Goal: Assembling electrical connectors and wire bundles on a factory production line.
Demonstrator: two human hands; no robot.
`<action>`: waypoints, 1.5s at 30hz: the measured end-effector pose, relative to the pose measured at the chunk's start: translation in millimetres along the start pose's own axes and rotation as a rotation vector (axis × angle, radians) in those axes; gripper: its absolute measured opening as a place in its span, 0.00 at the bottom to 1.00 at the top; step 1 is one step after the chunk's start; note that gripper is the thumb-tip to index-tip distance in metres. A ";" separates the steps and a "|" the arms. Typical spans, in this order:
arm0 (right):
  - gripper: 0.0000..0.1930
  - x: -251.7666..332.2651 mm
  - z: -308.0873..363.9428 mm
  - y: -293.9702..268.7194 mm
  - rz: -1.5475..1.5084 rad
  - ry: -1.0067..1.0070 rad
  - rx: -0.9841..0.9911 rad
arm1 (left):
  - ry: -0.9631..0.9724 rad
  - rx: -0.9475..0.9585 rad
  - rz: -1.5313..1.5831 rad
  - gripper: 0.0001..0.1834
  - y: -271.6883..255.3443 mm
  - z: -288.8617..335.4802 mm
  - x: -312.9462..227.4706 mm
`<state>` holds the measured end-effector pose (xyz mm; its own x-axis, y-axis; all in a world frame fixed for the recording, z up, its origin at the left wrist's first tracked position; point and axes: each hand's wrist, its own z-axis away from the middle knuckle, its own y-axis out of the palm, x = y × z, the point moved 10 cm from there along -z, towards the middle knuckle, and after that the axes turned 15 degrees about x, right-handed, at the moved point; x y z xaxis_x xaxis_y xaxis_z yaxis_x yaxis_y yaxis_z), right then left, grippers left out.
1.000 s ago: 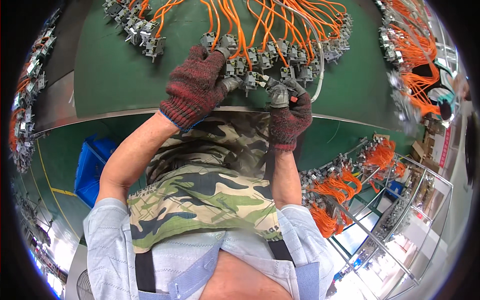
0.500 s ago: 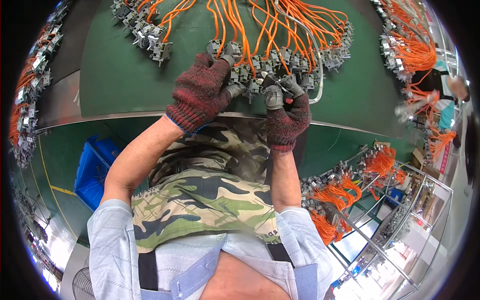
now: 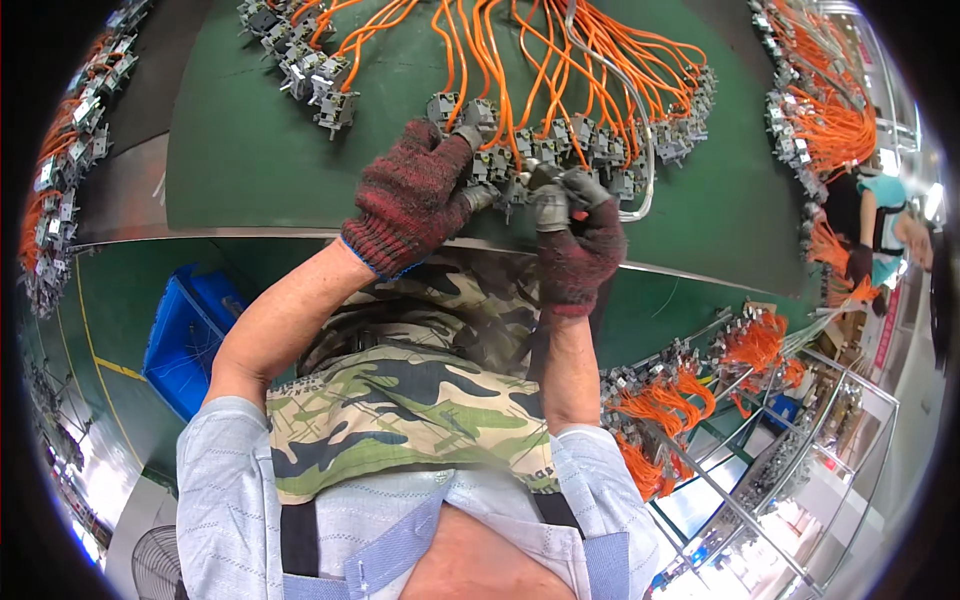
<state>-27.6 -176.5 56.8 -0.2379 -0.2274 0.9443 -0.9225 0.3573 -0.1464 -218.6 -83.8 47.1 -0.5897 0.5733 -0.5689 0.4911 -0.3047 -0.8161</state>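
Grey plastic connector blocks [image 3: 495,163] on orange cables [image 3: 492,75] lie in a row along the near side of the green tabletop [image 3: 270,170]. My left hand [image 3: 408,205], in a dark red knit glove with grey fingertips, grips a connector block at the row's left part between thumb and fingers. Just to its right, my right hand [image 3: 580,250], gloved alike, is closed around a small dark tool [image 3: 545,178] with a pale tip that points at the blocks. The fingers hide most of this tool. A clear hose [image 3: 646,150] loops down close beside the right hand.
More connector blocks [image 3: 320,80] lie at the table's far left. Cable bundles hang along the left [image 3: 60,190] and right [image 3: 830,130] edges. A blue bin [image 3: 185,345] stands below left; a metal rack [image 3: 745,500] is below right. Another person [image 3: 885,215] is at far right.
Both hands stay at the connector row, the right one still closed on the dark tool. The view has shifted slightly. At far right, the other person has moved and shows more fully.
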 end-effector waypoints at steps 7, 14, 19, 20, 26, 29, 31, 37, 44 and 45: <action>0.17 -12.0 -78.6 -7.2 0.179 0.195 0.090 | 0.017 -0.057 0.101 0.40 -3.5 5.2 2.0; 0.18 -15.2 -112.6 13.8 0.256 0.406 0.235 | -0.031 -0.071 0.047 0.43 -2.9 6.3 4.3; 0.18 -20.2 -122.5 20.1 0.205 0.488 0.317 | -0.037 0.020 0.065 0.45 4.6 3.8 8.3; 0.17 -21.6 -122.7 18.8 0.206 0.489 0.303 | -0.031 0.012 0.084 0.44 4.0 3.9 8.7; 0.18 -30.3 -121.8 21.7 0.187 0.512 0.342 | -0.032 0.040 0.112 0.42 7.3 3.7 10.5; 0.18 -29.1 -124.5 22.9 0.216 0.506 0.359 | -0.006 0.012 0.113 0.42 3.5 4.9 8.9; 0.18 -27.0 -126.5 25.3 0.242 0.488 0.378 | -0.008 0.033 0.137 0.43 5.0 4.7 10.3; 0.16 -30.5 -130.9 32.4 0.176 0.528 0.438 | 0.023 -0.023 0.120 0.42 2.3 5.9 9.0; 0.15 -32.5 -142.3 39.3 0.246 0.513 0.560 | 0.009 -0.015 0.083 0.36 10.2 5.1 11.6; 0.15 -33.3 -141.8 38.8 0.225 0.517 0.558 | 0.026 -0.041 0.071 0.32 8.0 5.5 10.8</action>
<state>-12.4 -26.6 61.4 -0.3918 0.2945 0.8716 -0.9177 -0.1931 -0.3473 -224.5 -84.2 33.9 -0.5355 0.5715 -0.6218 0.5572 -0.3142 -0.7686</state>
